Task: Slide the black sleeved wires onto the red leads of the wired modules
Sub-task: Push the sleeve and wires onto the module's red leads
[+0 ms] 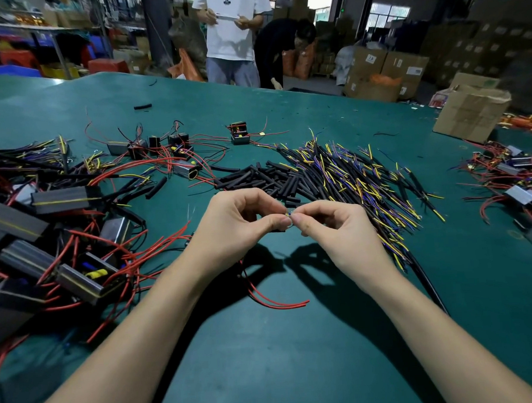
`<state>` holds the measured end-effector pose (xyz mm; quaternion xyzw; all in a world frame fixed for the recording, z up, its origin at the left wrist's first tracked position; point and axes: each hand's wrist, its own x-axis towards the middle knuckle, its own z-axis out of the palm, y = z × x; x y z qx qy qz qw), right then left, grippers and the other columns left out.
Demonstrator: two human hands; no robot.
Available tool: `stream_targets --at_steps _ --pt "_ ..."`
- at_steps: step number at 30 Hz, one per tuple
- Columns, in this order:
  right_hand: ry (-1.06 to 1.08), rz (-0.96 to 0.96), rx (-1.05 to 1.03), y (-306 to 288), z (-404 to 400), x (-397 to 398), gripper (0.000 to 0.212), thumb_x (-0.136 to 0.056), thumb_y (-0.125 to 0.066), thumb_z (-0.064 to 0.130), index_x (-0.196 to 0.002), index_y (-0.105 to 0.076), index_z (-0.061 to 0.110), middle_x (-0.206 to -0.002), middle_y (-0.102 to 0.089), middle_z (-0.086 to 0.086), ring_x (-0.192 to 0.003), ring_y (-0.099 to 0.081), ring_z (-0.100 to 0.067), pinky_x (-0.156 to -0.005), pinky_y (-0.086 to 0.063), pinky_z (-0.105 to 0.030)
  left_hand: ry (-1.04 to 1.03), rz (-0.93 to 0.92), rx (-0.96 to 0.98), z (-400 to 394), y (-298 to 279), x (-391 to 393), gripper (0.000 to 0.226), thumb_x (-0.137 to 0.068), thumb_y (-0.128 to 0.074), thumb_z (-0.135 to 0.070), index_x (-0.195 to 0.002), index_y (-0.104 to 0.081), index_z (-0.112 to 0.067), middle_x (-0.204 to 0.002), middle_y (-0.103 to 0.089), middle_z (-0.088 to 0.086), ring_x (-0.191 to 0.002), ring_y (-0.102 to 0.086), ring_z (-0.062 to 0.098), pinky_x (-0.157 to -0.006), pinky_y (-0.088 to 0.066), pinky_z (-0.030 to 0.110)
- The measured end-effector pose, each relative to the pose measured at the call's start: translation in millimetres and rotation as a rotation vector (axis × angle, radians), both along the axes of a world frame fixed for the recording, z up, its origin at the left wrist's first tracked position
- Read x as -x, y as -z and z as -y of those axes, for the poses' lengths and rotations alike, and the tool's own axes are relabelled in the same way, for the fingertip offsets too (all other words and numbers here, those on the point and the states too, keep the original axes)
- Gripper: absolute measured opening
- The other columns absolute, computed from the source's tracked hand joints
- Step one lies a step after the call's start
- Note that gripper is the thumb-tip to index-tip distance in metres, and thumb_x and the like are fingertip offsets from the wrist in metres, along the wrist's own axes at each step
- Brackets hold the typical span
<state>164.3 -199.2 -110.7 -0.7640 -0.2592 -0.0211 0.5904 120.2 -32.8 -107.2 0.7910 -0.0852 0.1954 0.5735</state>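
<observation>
1. I have both hands raised just above the green table [297,353], fingertips meeting at the middle so the join sits where I can see it.
2. My left hand [241,224] pinches something small between thumb and forefinger; red leads [273,302] trail out from under that wrist and curl onto the table, so I judge it holds a lead's tip steady.
3. My right hand [337,228] pinches the end of a black sleeved wire [429,288], whose body runs back under the forearm. A speck of yellow and blue shows right at the pinch.
4. Both hands are closed narrow in fine pinches, touching each other. I cannot tell whether the sleeve has started over the lead; the fingers hide the joint.
5. The stock is laid out within reach: a pile of sleeved wires [350,178] with yellow and blue strands just beyond my right hand, and loose black sleeve pieces [257,178] beside it.
6. Wired modules [77,279] with red leads are heaped at my left, more at the far right [517,194], and a few lie further back [239,133].
7. Most of the work looks ahead of me, going by the size of the piles.
</observation>
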Motion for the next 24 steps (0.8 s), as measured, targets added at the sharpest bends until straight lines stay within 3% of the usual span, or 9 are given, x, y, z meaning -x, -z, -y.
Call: stream_targets --at_steps 5,10,14,16,19,21,22,24 --pt "0.007 0.004 -0.001 0 -3 1 0.007 -0.086 -0.069 0.01 -0.08 -0.072 0.01 -0.064 -0.062 0.01 -0.063 -0.051 -0.003 -0.065 -0.041 -0.015 -0.028 0.018 -0.059 -1 -2 1 0.007 -0.075 -0.079 -0.016 -0.077 -0.072 -0.015 -0.07 -0.072 -0.004 -0.061 -0.059 0.011 -0.061 -0.047 0.032" --pt "0.062 0.143 0.055 -1 -6 5 0.006 -0.085 -0.069 0.011 -0.081 -0.071 0.014 -0.077 -0.07 0.0 -0.075 -0.061 -0.014 -0.071 -0.047 -0.023 -0.055 0.043 -0.072 1 -6 4 0.008 -0.084 -0.071 -0.014 -0.076 -0.072 -0.016 -0.069 -0.072 -0.001 -0.07 -0.063 0.039 -0.066 -0.051 0.053" --pt "0.15 0.351 0.136 -1 -9 11 0.006 -0.083 -0.07 0.009 -0.082 -0.071 0.014 -0.083 -0.068 0.004 -0.083 -0.058 -0.003 -0.074 -0.036 -0.006 -0.065 0.022 -0.081 1 -7 4 0.013 -0.086 -0.069 -0.016 -0.074 -0.071 -0.019 -0.069 -0.071 0.001 -0.061 -0.056 0.043 -0.061 -0.047 0.053" --pt "0.152 0.371 0.133 -1 -9 11 0.005 -0.083 -0.07 0.008 -0.083 -0.072 0.013 -0.085 -0.068 0.005 -0.084 -0.058 0.0 -0.075 -0.034 -0.004 -0.065 0.026 -0.1 1 -8 3 0.013 -0.087 -0.068 -0.015 -0.074 -0.07 -0.019 -0.068 -0.07 0.0 -0.058 -0.055 0.04 -0.059 -0.046 0.052" --pt "0.125 0.376 0.092 -2 -7 10 0.007 -0.083 -0.07 0.005 -0.082 -0.07 0.012 -0.083 -0.068 0.005 -0.083 -0.058 0.001 -0.075 -0.035 -0.004 -0.046 0.02 -0.112 1 -8 2 0.012 -0.087 -0.067 -0.015 -0.075 -0.071 -0.017 -0.066 -0.068 -0.002 -0.054 -0.052 0.029 -0.055 -0.042 0.039" --pt "0.123 0.43 0.085 -2 -7 10 0.009 -0.082 -0.07 0.002 -0.081 -0.068 0.011 -0.08 -0.067 0.004 -0.079 -0.058 0.0 -0.074 -0.036 -0.004 -0.018 -0.008 -0.099 1 -10 2 0.012 -0.088 -0.066 -0.013 -0.076 -0.071 -0.013 -0.064 -0.066 -0.005 -0.05 -0.051 0.002 -0.053 -0.04 0.02" --pt "0.122 0.465 0.088 -2 -7 10 0.011 -0.081 -0.069 0.0 -0.08 -0.068 0.011 -0.078 -0.066 0.004 -0.076 -0.058 0.0 -0.072 -0.036 -0.004 0.0 -0.035 -0.076 1 -12 3 0.012 -0.088 -0.065 -0.012 -0.077 -0.071 -0.01 -0.063 -0.066 -0.004 -0.051 -0.052 -0.004 -0.054 -0.04 0.012" --pt "0.111 0.562 0.112 -2 -6 8 0.012 -0.08 -0.068 -0.003 -0.08 -0.067 0.009 -0.077 -0.065 0.002 -0.073 -0.056 -0.002 -0.071 -0.038 -0.008 0.032 -0.095 0.007 1 -15 4 0.013 -0.089 -0.064 -0.008 -0.078 -0.071 -0.004 -0.061 -0.067 -0.002 -0.05 -0.055 -0.006 -0.053 -0.04 0.005"
